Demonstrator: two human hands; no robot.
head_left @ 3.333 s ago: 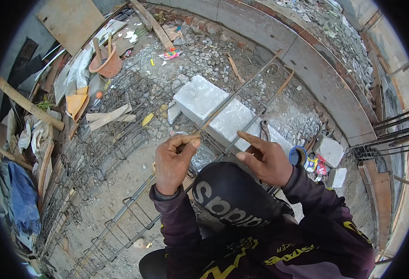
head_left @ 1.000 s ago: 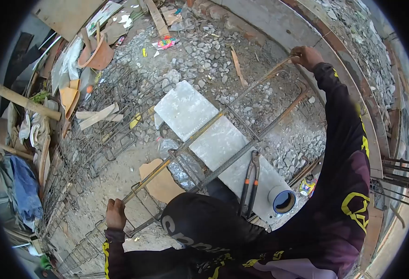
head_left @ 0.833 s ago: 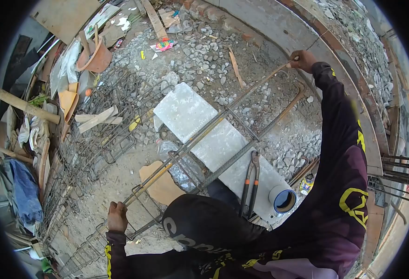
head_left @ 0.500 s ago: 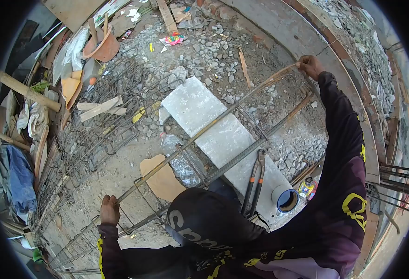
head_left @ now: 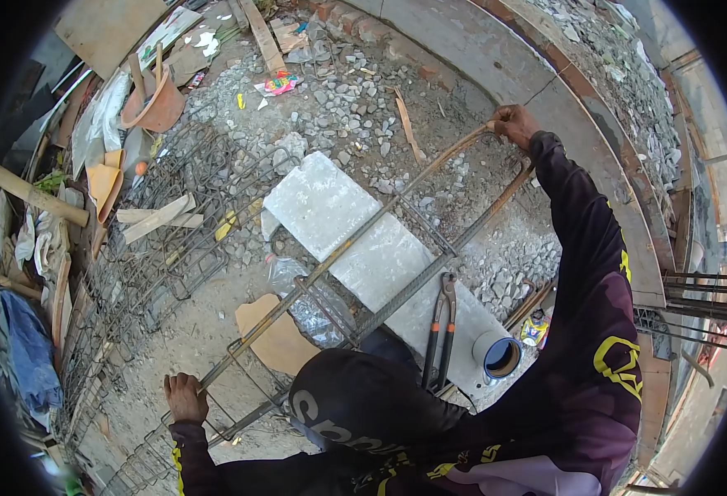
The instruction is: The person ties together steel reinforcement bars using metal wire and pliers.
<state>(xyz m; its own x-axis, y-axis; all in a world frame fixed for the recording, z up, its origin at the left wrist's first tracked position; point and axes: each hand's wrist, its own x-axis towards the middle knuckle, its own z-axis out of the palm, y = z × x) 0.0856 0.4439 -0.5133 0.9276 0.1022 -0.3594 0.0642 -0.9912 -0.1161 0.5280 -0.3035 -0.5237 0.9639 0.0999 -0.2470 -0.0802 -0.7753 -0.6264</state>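
Note:
A long rebar cage (head_left: pixel 328 263), with bars joined by square stirrups, lies diagonally across my view. My right hand (head_left: pixel 514 126) is closed round the bent, rusty end of its upper bar. At the lower left, my left hand (head_left: pixel 185 398) has its fingers curled over the same bar. Under the cage runs a pale slab (head_left: pixel 330 207). Pincers with black and orange handles (head_left: pixel 440 331) rest on the slab near my knee, beside a blue-rimmed cup (head_left: pixel 500 357). My knee covers part of the cage.
More tied rebar frames (head_left: pixel 165 240) lie on the left. Gravel (head_left: pixel 363 107) covers the ground ahead, with a flat wood strip (head_left: pixel 409 124). A plastic bottle (head_left: pixel 318 314) and cardboard (head_left: pixel 272 335) sit beneath the cage. A concrete ledge (head_left: pixel 578 116) curves along the right.
My view has shifted, so the slab, pincers and rubble appear further left. Both hands stay at the cage, the left one appearing lower and the right one further left.

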